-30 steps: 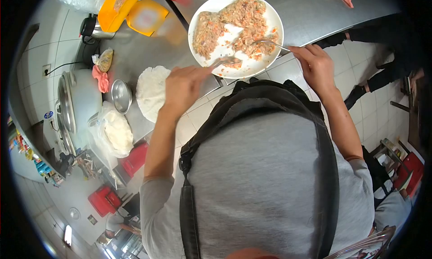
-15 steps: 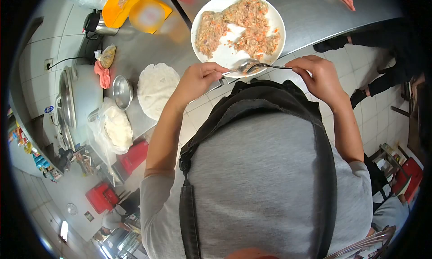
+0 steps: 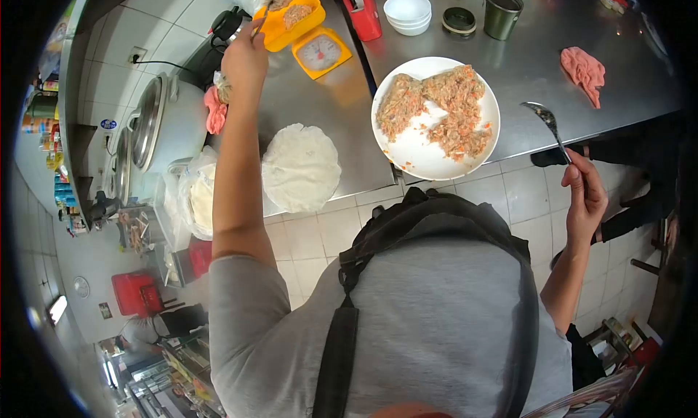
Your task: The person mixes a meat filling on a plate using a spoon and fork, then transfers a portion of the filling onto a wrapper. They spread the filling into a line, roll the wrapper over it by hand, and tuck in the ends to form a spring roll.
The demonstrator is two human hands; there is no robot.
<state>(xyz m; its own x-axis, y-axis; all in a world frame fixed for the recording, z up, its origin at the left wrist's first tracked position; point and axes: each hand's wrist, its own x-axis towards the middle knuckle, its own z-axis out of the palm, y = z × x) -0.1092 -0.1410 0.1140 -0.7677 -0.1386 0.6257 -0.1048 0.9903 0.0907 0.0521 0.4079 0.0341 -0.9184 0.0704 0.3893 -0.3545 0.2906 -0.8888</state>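
My left hand [image 3: 246,58] reaches to the far left and is closed on a thin metal spoon [image 3: 259,27]. The spoon's far end lies over an orange tray [image 3: 314,19] with portions of minced filling [image 3: 297,15]. Beside the tray is an orange kitchen scale [image 3: 320,53] with a round dial. My right hand [image 3: 587,196], off to the right, grips another metal spoon [image 3: 554,129] by its handle, bowl raised. Between my hands, a white plate [image 3: 407,154] bears orange-flecked minced filling [image 3: 456,105]. Below my left forearm lies a round sheet of dough [image 3: 302,169].
White bowls [image 3: 408,14], a dark green cup [image 3: 503,13] and a red object [image 3: 359,11] stand at the back. A pink cloth [image 3: 583,76] lies on the right. At left are a large pot [image 3: 178,123] and bagged dough [image 3: 202,200]. Another person's legs [image 3: 632,149] show at right.
My hands have moved apart from the plate's near edge. The left has gone up-left to the orange tray with its spoon; the right has swung right and down, raising its spoon's bowl.
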